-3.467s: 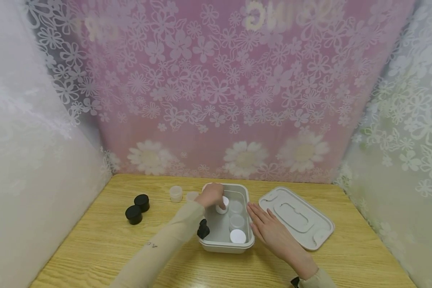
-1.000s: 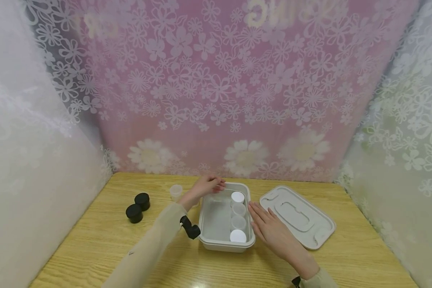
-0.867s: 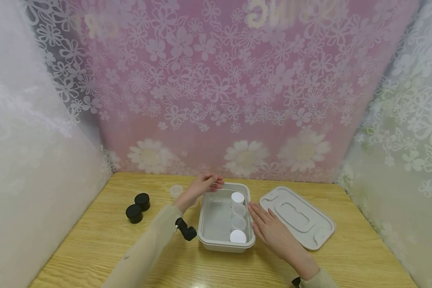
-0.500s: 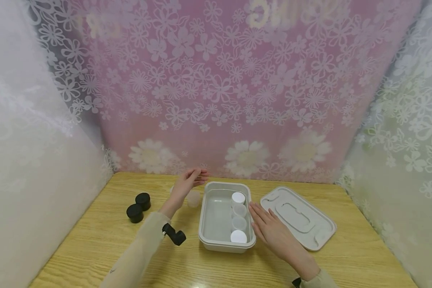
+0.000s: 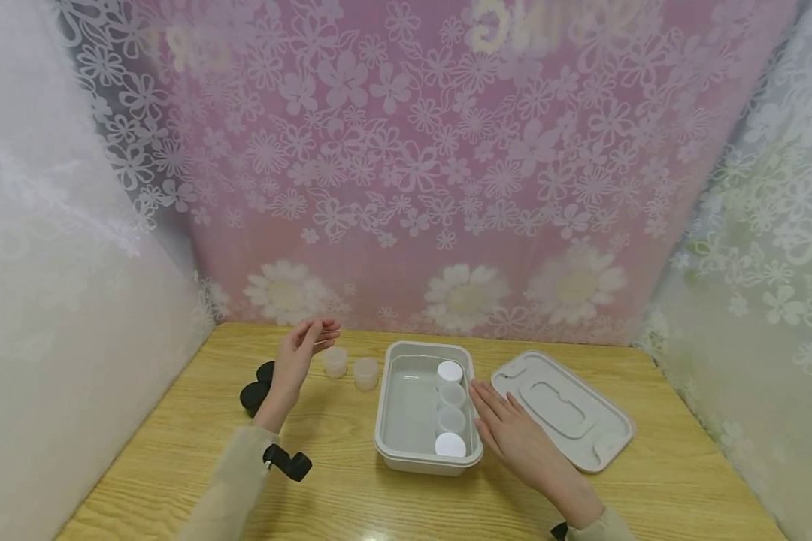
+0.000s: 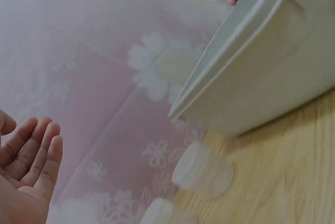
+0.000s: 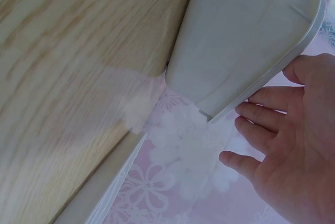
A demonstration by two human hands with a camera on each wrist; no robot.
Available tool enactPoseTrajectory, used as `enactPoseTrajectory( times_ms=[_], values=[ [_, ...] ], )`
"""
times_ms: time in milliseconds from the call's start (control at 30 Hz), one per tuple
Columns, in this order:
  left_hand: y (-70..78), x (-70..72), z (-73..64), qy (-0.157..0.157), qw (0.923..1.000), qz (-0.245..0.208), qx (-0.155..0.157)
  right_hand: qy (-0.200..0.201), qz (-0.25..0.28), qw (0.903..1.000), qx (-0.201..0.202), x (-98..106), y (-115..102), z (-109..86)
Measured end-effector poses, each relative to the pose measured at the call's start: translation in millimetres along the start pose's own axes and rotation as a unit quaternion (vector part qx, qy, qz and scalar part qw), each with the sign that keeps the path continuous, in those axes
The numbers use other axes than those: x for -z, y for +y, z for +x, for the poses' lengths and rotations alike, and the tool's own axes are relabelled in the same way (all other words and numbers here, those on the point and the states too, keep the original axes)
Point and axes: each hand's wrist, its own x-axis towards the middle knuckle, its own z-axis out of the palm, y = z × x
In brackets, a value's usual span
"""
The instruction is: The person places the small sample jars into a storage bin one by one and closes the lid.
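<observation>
A pale grey plastic box (image 5: 406, 409) stands uncovered on the table, with a row of small jars along its right side. Two of these, a far jar (image 5: 449, 373) and a near jar (image 5: 449, 445), have white tops; a translucent jar (image 5: 451, 396) and another translucent jar (image 5: 450, 421) sit between them. My left hand (image 5: 296, 362), fingers extended and holding nothing, hovers by two black jars (image 5: 253, 397), partly hiding them. My right hand (image 5: 517, 439) rests its straight fingers against the box's right rim, as the right wrist view also shows (image 7: 288, 130).
Two translucent jars, one (image 5: 334, 362) farther left and one (image 5: 365, 373) nearer the box, stand on the wooden table (image 5: 352, 488). The grey lid (image 5: 562, 409) lies flat right of the box. A flowered curtain (image 5: 406, 225) rises behind the table.
My left hand placed a white-topped jar at the far end of the row, let go, then moved left out of the box toward the black jars. My right hand has stayed at the rim.
</observation>
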Motion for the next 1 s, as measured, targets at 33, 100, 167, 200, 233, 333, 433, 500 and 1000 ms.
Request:
enactPoseTrajectory(
  times_ms=[33, 100, 167, 200, 233, 333, 433, 500, 1000],
  values=[
    [-1.0, 5.6, -2.0, 0.004, 0.9999, 0.008, -0.004, 0.002, -0.001, 1.0, 0.001, 0.2, 0.2, -0.2],
    [-2.5, 16.0, -6.6, 0.014, 0.9994, 0.03, -0.01, 0.001, -0.001, 1.0, 0.0, 0.4, 0.4, -0.4],
    [-3.4, 26.5, -11.1, 0.028, 0.9982, 0.051, -0.016, 0.0, 0.0, 1.0, -0.002, 1.0, 0.1, -0.6],
    [-3.9, 31.8, -13.1, 0.035, 0.9973, 0.061, -0.02, -0.001, 0.0, 1.0, -0.002, 1.1, -0.1, -0.5],
    [-4.0, 37.1, -14.9, 0.042, 0.9962, 0.072, -0.022, 0.0, -0.001, 1.0, -0.001, 1.1, -0.2, -0.7],
    [-2.8, 53.0, -20.5, 0.063, 0.9902, 0.121, -0.031, 0.007, -0.002, 1.0, 0.003, 1.2, -0.3, -0.8],
    [-2.8, 68.5, -26.1, 0.076, 0.9782, 0.188, -0.042, 0.019, 0.0, 0.9998, 0.009, 0.2, 0.3, -1.0],
    [-3.6, 77.7, -30.8, 0.078, 0.9708, 0.221, -0.049, 0.024, -0.001, 0.9996, 0.013, -1.3, 1.3, -1.8],
    [-19.6, 121.1, -58.0, 0.02, 0.9295, 0.368, -0.004, 0.022, -0.007, 0.9997, 0.009, -1.3, 0.4, -0.8]
  ],
)
